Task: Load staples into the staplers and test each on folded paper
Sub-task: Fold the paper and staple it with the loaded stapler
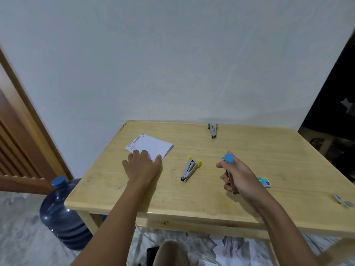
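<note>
My right hand grips a blue-handled stapler above the right half of the wooden table. My left hand lies flat with its fingers on the near edge of a folded white paper. Between my hands, a yellow-tipped stapler lies on the table. A green-handled stapler rests near the far edge. A small green staple box sits just behind my right hand. Loose staple strips lie at the table's right edge.
A blue water jug stands on the floor left of the table. Crumpled papers lie on the floor under the table. A wooden door frame runs along the left, and a white wall backs the table.
</note>
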Tool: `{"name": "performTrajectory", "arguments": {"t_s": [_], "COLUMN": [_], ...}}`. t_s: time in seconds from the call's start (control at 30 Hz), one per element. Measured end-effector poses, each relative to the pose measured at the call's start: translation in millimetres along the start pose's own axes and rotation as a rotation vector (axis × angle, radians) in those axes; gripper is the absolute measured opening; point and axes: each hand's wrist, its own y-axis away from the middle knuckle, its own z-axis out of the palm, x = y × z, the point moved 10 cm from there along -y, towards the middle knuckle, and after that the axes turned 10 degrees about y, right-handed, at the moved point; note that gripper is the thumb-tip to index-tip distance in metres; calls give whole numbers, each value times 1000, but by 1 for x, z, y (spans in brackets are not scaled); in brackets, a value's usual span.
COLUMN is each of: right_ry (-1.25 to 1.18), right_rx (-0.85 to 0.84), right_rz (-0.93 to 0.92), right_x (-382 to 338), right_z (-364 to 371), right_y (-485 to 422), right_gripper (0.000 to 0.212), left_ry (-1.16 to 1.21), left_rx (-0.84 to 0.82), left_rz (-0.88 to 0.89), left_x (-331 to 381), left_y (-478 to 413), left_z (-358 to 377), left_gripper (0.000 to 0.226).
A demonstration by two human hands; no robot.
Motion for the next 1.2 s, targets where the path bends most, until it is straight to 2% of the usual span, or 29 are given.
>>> {"name": "performTrajectory", "arguments": {"t_s": [0.17, 0.27, 0.33, 0.43, 0.5, 0.57, 0.63, 0.77, 0.9, 1.03, 1.1, 1.2], "right_ry": [218, 378, 542, 745, 892, 1046, 1132, 1131, 982, 856, 866, 900], "right_rx": [-1, 94, 149, 171, 174, 202, 245, 289, 284, 226, 173, 160], "right_rz": [-62, -107, -140, -155, -113, -73, -51, -18, -3, -80, -111, -127], "right_x": [-8, -23, -32, -38, -35, -36, -39, -40, -36, -33, -30, -29], "right_z": [-4, -11, -10, 1, 12, 20, 24, 28, 30, 29, 29, 28], "right_y": [-11, -39, -66, -110, -138, -157, -174, -199, -203, -177, -168, -166], "right_gripper": [66, 53, 40, 18, 25, 24, 24, 32, 37, 53, 51, 33], "left_ry": [15, 3, 25, 140, 165, 159, 165, 139, 136, 126, 136, 154], "left_rx": [-150, -235, -172, -5, 12, 26, 49, 47, 40, 8, 14, -1], "left_rz": [-7, -27, 6, 77, 84, 80, 51, 52, 45, 72, 134, 165], "left_x": [0, -5, -5, -1, -1, 2, 4, 6, 1, 2, 5, 9], "left_y": [-25, -38, -41, -34, -35, -34, -33, -36, -40, -42, -43, -41], "left_z": [19, 31, 28, 11, 8, 6, 4, 8, 12, 20, 21, 19], "left_gripper": [35, 31, 29, 39, 37, 26, 25, 42, 34, 31, 27, 25]}}
